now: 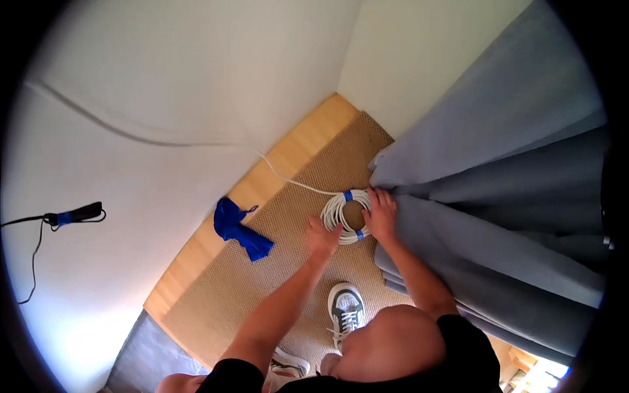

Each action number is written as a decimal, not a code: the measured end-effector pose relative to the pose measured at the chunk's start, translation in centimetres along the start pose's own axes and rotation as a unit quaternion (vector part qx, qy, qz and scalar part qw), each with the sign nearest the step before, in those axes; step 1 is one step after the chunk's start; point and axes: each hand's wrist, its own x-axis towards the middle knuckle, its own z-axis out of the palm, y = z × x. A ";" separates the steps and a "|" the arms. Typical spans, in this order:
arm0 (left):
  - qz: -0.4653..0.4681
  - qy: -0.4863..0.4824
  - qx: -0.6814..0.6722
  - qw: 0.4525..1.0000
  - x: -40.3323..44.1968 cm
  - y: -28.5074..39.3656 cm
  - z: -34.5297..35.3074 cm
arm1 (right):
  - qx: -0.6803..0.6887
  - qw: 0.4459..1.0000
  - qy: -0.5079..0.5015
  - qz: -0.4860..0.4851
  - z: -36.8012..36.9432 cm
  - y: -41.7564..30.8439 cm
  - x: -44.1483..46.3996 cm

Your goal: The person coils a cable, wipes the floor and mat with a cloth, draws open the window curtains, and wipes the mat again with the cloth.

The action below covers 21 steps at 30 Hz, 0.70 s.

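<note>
My left hand (323, 240) and right hand (383, 216) grip the white coil (333, 213), bound by 2 blue ties (348, 196), near the carpet's (216, 295) right edge.

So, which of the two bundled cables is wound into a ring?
The white cable, with blue ties on opposite sides of its ring; the black cable, at far left, is folded into a narrow bundle.

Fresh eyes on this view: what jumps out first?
Probably the bright blue crumpled cloth, lying across pale wooden edging and tan woven carpet. Next, the round white cable coil with blue ties, between the bare left hand and right hand, beside the grey fabric curtain.
</note>
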 end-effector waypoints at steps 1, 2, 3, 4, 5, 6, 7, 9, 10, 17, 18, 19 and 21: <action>-0.038 0.011 0.009 0.999 0.0 0.8 0.2 | -0.005 0.999 -0.001 -0.035 0.2 0.3 1.0; -0.077 0.020 0.018 0.997 -0.2 1.4 0.2 | -0.003 0.999 0.001 -0.035 0.6 0.6 1.9; -0.064 0.024 -0.005 0.998 0.0 1.6 0.2 | 0.000 0.996 -0.084 -0.015 0.7 0.8 2.9; -0.059 0.028 -0.002 0.998 0.5 1.8 0.2 | 0.005 0.986 -0.165 0.007 0.9 1.0 3.6; -0.018 0.053 -0.014 0.998 1.1 1.9 0.0 | 0.008 0.987 -0.158 0.009 1.1 1.0 4.1; 0.024 0.079 -0.025 0.996 2.0 2.2 -0.5 | 0.035 0.991 -0.126 0.029 1.2 0.8 4.7; 0.030 0.082 -0.021 0.996 3.2 2.8 -1.4 | 0.061 0.992 -0.096 0.048 1.3 0.5 5.6; 0.134 0.141 -0.003 0.981 6.5 4.4 -3.5 | 0.097 0.992 -0.054 0.067 1.3 -0.5 8.5; 0.135 0.141 -0.004 0.981 8.0 5.7 -4.1 | 0.130 0.988 -0.013 0.085 1.4 -0.6 10.0; 0.142 0.095 -0.063 0.983 18.4 10.7 -6.6 | 0.093 0.990 0.101 0.033 4.3 -0.1 21.5; 0.114 0.025 -0.067 0.991 19.2 11.0 -6.6 | 0.056 0.992 0.104 0.039 5.2 0.7 22.7; 0.115 0.025 -0.067 0.991 19.2 11.8 -6.7 | 0.029 0.992 0.114 0.048 5.2 1.1 23.7; 0.091 -0.039 -0.115 0.988 19.3 13.0 -6.9 | 0.001 0.992 0.097 0.077 5.9 1.6 25.8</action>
